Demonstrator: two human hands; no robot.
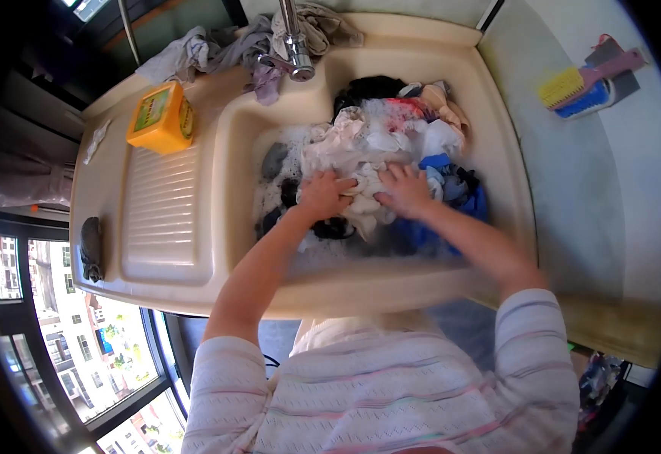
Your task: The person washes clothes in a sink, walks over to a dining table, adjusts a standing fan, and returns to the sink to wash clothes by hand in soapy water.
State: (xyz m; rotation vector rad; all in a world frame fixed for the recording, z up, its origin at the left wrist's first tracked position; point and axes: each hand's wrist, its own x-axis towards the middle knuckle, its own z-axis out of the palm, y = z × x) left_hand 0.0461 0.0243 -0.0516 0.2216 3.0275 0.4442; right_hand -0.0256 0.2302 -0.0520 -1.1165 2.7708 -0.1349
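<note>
In the sink basin (236,174), a white wet garment (368,198) lies on a heap of soapy laundry. My left hand (325,195) grips its left side, fingers bent into the fabric. Opposite it, my right hand (406,191) has its fingers curled on the right side of the same cloth. Pale pink cloth (334,144) lies just beyond my hands. Blue clothing (470,200) sits to the right, and dark pieces (334,227) show under my left wrist. Suds and cloudy water hide the lower layers.
A chrome faucet (296,57) rises behind the basin, near grey cloths (247,49) draped on the ledge. On the ribbed washboard (162,204) side stands a yellow-orange box (162,117). A dark rolled cloth (91,248) lies by the left edge. Brushes (588,83) hang on the right wall.
</note>
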